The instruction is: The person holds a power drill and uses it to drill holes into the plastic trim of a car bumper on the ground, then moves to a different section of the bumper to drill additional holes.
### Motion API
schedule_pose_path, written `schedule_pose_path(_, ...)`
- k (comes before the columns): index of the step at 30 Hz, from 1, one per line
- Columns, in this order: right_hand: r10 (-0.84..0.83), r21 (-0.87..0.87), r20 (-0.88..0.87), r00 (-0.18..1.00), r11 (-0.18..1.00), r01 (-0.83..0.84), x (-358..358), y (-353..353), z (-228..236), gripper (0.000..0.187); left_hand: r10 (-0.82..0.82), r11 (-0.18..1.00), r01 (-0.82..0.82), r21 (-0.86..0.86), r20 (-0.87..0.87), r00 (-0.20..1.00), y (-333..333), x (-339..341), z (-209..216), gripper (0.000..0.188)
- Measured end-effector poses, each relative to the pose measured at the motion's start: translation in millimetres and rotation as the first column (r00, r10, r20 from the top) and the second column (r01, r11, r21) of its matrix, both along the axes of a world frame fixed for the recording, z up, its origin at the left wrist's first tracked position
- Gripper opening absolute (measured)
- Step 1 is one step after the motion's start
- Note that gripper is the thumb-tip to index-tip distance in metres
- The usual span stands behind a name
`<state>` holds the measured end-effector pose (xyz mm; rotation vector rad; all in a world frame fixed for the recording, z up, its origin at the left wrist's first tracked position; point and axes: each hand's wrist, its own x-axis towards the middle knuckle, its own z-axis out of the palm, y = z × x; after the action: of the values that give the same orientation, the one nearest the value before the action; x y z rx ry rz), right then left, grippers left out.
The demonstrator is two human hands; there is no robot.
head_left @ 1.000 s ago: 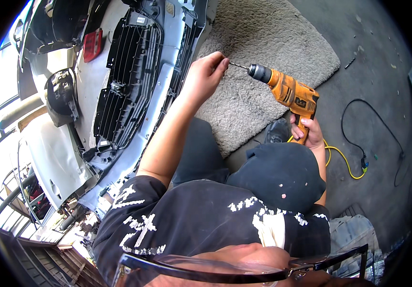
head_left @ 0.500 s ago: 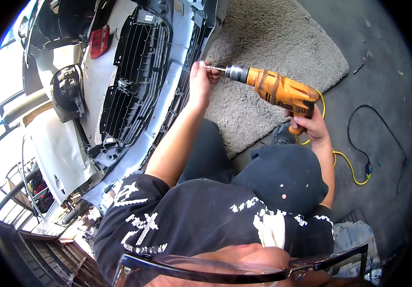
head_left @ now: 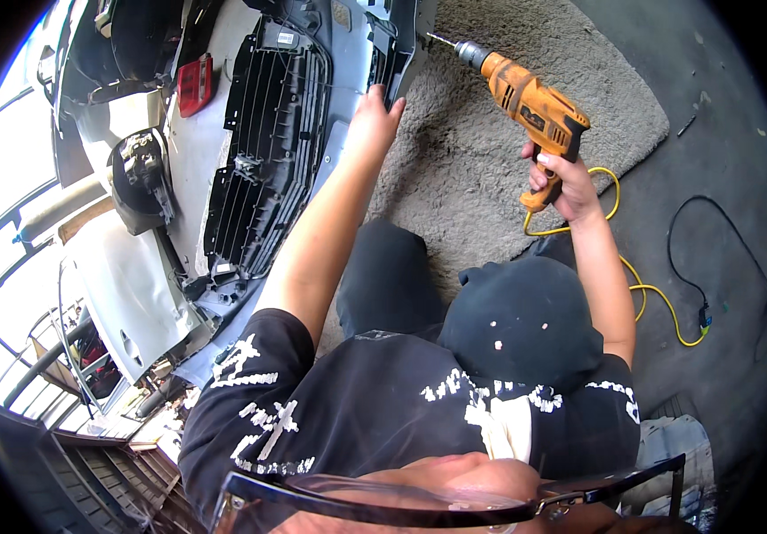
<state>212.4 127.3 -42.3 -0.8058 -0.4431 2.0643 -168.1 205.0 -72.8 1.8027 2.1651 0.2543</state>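
Observation:
My right hand (head_left: 563, 182) grips the handle of an orange power drill (head_left: 530, 100). Its bit points left and meets the upper edge of a grey car bumper (head_left: 401, 53). My left hand (head_left: 375, 114) reaches up and holds that same bumper edge, just below the bit. A black grille (head_left: 268, 151) is set in the bumper to the left of my left arm. The bumper lies on a grey carpet (head_left: 481, 178) in front of my knees.
A yellow cord (head_left: 637, 294) runs from the drill across the concrete floor to a black cable (head_left: 708, 258) on the right. A red tail light (head_left: 195, 84) and other car body parts (head_left: 134, 285) lie to the left. Metal railings curve along the far left.
The drill has moved up and left until its bit reaches the bumper edge. My left hand left the drill's bit end and took hold of the bumper.

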Motion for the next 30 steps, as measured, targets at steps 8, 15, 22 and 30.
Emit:
schedule_pose_path(8,-0.055,-0.166,-0.086,0.995,0.985,0.040,-31.7,-44.9,-42.6,0.035,-0.127,0.976,0.110,-0.188,-0.081,0.989,18.3,1.2,-10.9,0.036)
schedule_pose_path(15,-0.074,-0.179,-0.126,0.989,0.982,0.051,-48.8,-45.9,-44.4,0.031,-0.204,0.942,0.181,-0.283,-0.051,0.978,33.9,-5.3,-10.4,0.036)
schedule_pose_path(22,-0.098,-0.210,-0.178,0.979,0.976,0.059,-61.0,-51.2,-51.3,0.029,-0.214,0.937,0.196,-0.289,-0.033,0.976,36.2,-4.6,-10.8,0.034)
schedule_pose_path(30,-0.103,-0.211,-0.149,0.983,0.975,0.071,-62.8,-56.5,-52.1,0.042,-0.198,0.928,0.181,-0.325,-0.020,0.980,39.8,-6.4,-11.9,0.036)
